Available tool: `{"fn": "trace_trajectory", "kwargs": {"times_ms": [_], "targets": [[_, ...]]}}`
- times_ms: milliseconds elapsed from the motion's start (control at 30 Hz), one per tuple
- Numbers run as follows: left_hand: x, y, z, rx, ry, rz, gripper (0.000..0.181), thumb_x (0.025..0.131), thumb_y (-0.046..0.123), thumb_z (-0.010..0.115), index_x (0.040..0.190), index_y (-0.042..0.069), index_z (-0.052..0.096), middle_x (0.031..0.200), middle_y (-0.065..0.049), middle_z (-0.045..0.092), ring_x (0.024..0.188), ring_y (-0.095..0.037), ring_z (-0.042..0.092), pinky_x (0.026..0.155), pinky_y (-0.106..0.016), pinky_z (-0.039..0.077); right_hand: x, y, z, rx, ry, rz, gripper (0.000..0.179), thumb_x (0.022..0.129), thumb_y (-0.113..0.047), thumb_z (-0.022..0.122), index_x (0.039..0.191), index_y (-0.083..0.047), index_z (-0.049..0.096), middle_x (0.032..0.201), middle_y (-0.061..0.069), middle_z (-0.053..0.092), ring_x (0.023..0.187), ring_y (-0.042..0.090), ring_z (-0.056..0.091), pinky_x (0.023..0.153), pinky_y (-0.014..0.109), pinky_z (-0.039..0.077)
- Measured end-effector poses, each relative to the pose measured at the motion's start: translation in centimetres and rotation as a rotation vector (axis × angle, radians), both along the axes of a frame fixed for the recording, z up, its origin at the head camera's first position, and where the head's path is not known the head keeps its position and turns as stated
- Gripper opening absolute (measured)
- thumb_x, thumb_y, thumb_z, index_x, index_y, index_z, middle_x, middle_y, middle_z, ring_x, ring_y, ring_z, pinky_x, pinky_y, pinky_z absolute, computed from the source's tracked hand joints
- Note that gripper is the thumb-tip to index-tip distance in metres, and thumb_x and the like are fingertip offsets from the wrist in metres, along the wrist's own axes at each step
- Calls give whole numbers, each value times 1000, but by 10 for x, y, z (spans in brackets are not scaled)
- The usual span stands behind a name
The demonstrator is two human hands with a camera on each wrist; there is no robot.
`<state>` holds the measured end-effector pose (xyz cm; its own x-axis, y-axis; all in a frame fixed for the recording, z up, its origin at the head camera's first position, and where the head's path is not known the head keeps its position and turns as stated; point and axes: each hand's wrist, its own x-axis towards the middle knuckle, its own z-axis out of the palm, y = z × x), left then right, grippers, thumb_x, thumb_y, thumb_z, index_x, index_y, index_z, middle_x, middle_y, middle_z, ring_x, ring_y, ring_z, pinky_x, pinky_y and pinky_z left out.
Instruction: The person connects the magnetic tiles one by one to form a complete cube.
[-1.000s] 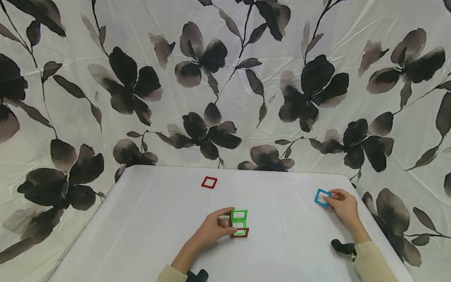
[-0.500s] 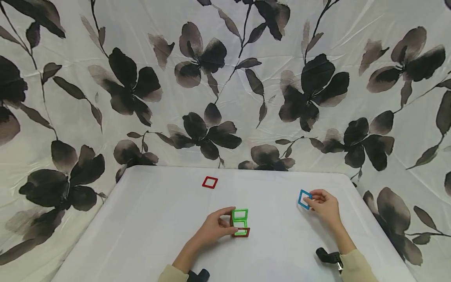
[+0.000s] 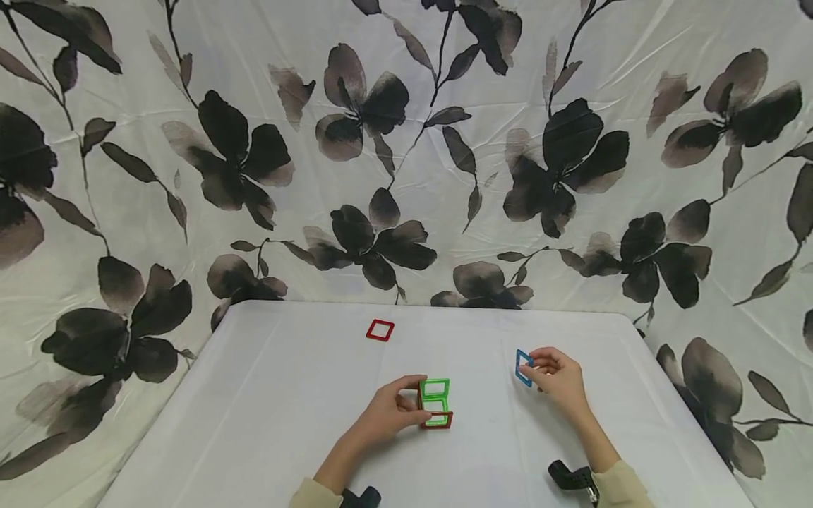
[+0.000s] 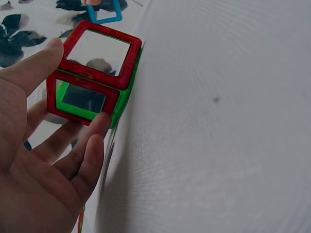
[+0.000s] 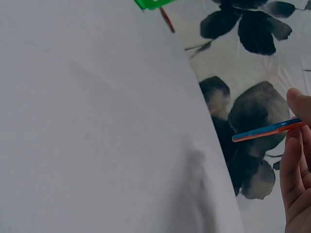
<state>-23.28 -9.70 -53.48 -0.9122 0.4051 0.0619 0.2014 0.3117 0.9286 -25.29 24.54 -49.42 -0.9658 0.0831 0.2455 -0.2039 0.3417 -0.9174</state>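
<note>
My left hand (image 3: 389,411) holds a small structure of square magnetic tiles (image 3: 435,398), green and red, thumb on one side and fingers on the other. In the left wrist view, two red tiles (image 4: 127,68) meet at an edge, with green frames behind them. Off to the right, my right hand (image 3: 562,381) pinches a blue square magnetic tile (image 3: 518,361), tilted and apart from the structure. Seen edge-on in the right wrist view, the blue tile (image 5: 267,131) shows an orange-red lower side. Parts of the structure are hidden by my left fingers.
A single red square tile (image 3: 377,339) lies toward the back of the white table (image 3: 286,381). Behind the table hangs a floral-patterned cloth (image 3: 444,197). Black wrist devices (image 3: 571,476) sit at both sleeves.
My right hand has moved left across the table with the blue tile, which has turned more edge-on. My left hand and the structure have stayed nearly still.
</note>
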Motion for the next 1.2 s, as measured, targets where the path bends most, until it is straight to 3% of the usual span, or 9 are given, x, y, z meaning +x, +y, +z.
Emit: {"fn": "trace_trajectory", "kwargs": {"times_ms": [133,367,667,933,1200], "targets": [[1,-1,0,2,-4,7,63,82,25,81,138,13,54,128,-8,57,80,-17,64,67,-28,52,12,-15,12,10,-3,19,27,79,2,78,101,9,64,85,19,65,62,15,59,48,29,50],[2,-1,2,-15,-1,16,64,82,26,81,138,13,54,129,-8,57,80,-16,63,66,-27,52,-3,-17,-21,-24,4,39,31,77,-10,83,101,0,67,85,13,65,62,12,60,48,27,50],[1,-3,1,-11,-11,16,65,81,27,81,139,14,53,128,-6,57,81,-16,64,67,-28,52,9,-35,-6,-55,21,96,29,77,0,80,101,7,65,84,17,66,61,15,60,48,31,51],[2,-3,2,-6,-24,12,65,82,27,81,139,14,53,128,-5,56,81,-17,63,66,-29,51,3,-40,-28,-69,14,109,26,77,-11,83,97,-3,70,84,10,67,60,15,59,48,28,50],[2,-2,4,-2,-25,4,65,82,25,80,140,13,52,129,-7,56,82,-16,64,65,-28,51,4,-46,-33,-66,13,97,22,80,-16,82,95,-3,71,82,8,68,57,14,56,46,27,47]]}}
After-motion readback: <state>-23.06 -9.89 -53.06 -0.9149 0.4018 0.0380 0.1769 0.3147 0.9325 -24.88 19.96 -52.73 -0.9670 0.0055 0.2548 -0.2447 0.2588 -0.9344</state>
